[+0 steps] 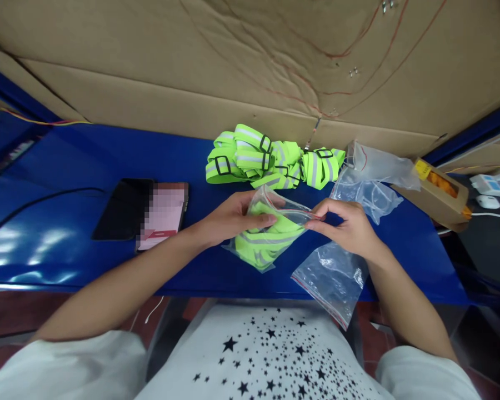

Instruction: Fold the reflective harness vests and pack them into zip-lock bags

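Observation:
A clear zip bag (270, 244) with a folded neon-yellow reflective strap inside lies on the blue table (66, 244) in front of me. My left hand (229, 219) grips the bag's left side, fingers pressed on the strap at the mouth. My right hand (345, 225) pinches the bag's opening edge at the right. A pile of several more neon-yellow reflective straps (266, 158) with black buckles lies just beyond the bag.
An empty clear bag (331, 280) hangs over the table's front edge under my right wrist. More clear bags (373, 178) lie at the right. A phone (144, 214) sits at the left, a cardboard box (439, 194) at the far right, a cardboard wall (233, 61) behind.

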Available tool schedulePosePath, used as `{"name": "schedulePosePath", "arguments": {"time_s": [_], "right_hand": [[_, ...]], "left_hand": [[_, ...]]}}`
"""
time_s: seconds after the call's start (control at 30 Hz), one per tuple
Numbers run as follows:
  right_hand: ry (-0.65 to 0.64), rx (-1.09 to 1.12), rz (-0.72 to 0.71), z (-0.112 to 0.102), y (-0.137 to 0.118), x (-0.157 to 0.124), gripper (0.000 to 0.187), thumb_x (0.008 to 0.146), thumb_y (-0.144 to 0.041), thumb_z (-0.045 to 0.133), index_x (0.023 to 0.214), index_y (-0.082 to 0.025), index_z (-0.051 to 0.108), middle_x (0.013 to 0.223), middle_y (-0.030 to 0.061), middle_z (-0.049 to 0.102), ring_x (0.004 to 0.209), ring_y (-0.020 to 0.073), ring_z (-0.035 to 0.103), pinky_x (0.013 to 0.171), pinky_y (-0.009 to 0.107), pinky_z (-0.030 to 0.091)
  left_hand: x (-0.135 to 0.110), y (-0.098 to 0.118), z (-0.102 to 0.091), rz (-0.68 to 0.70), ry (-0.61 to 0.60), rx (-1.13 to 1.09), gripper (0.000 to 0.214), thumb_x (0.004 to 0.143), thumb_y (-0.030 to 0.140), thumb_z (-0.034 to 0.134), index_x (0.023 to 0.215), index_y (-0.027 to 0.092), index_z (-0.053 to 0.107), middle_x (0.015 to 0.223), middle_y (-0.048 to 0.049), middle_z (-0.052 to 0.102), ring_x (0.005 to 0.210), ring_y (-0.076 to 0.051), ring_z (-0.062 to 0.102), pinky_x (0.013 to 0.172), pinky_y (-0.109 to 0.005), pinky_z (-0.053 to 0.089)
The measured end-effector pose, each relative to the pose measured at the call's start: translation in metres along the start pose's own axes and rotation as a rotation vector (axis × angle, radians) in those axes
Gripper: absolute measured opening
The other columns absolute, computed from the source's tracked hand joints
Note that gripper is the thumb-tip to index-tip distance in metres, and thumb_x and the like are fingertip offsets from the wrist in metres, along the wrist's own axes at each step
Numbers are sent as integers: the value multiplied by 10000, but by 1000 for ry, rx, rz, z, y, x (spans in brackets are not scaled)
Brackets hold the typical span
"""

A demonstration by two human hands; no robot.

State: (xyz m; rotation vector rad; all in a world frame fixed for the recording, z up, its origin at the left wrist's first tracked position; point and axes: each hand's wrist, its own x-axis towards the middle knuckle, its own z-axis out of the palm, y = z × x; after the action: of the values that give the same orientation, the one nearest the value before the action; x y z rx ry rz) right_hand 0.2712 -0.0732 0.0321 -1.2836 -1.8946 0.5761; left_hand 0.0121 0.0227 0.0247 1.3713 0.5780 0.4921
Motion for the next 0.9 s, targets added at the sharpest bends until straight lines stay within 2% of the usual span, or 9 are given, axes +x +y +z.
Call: {"name": "schedulePosePath", "arguments": {"time_s": [0.13,0.2,0.3,0.37,0.43,0.5,0.6,0.8,0.9], "right_hand": [[11,303,74,1,1,0,180,844,-259,803,886,-229,631,832,-20,677,753,104,633,707,247,504],[24,445,122,1,2,2,229,821,-244,820,940,-235,625,864,-19,661,774,102,626,716,243,511],[11,553,245,0,3,4,316,807,-275,832,1061,-241,648,865,-17,660,756,102,623,693,243,513],[-24,518,328,-1,4,4,280,844,-336,798,1072,-229,676,840,-6,679,736,109,635,671,249,510],[-59,450,364,-2,5,3,203,891,-384,746,991,-212,703,808,7,696,721,115,644,660,255,501],[-60,407,340,-2,5,1,182,912,-387,721,918,-206,703,766,3,694,694,111,635,655,255,485],[-2,359,252,0,5,0,161,906,-351,728,863,-203,682,714,-17,657,648,95,580,626,245,440],[34,331,243,11,4,1,158,918,-334,682,864,-196,626,707,-25,597,635,95,520,612,241,395],[42,334,262,14,3,2,178,914,-347,679,849,-193,618,672,-32,560,616,96,504,601,242,384]], "left_hand": [[1,0,-2,12,-12,49,514,803,533,794,1139,147,751,988,-79,750,790,-163,659,668,-237,503],[0,0,0,69,39,65,535,859,614,701,1113,148,766,1022,-93,756,851,-186,673,711,-252,520],[-2,-1,4,136,149,92,485,904,597,658,1048,153,789,980,-81,764,895,-192,680,781,-257,528],[-2,-3,5,153,211,73,458,906,576,669,1021,151,795,930,-69,763,857,-178,677,753,-238,522],[-1,-5,4,127,237,8,461,884,578,697,1030,151,793,897,-59,758,781,-160,668,687,-224,517],[0,-7,3,75,237,-101,473,859,584,721,1051,157,788,885,-53,757,749,-160,671,650,-224,518],[1,-8,4,40,211,-224,455,869,572,713,1033,154,787,912,-68,769,825,-193,706,680,-236,538],[-1,-11,11,115,258,-150,424,918,563,658,1024,172,785,1050,-73,773,984,-212,708,780,-247,544],[-2,-14,13,113,278,-135,451,919,580,647,1079,181,780,1138,-78,756,994,-205,696,755,-240,540]]}}
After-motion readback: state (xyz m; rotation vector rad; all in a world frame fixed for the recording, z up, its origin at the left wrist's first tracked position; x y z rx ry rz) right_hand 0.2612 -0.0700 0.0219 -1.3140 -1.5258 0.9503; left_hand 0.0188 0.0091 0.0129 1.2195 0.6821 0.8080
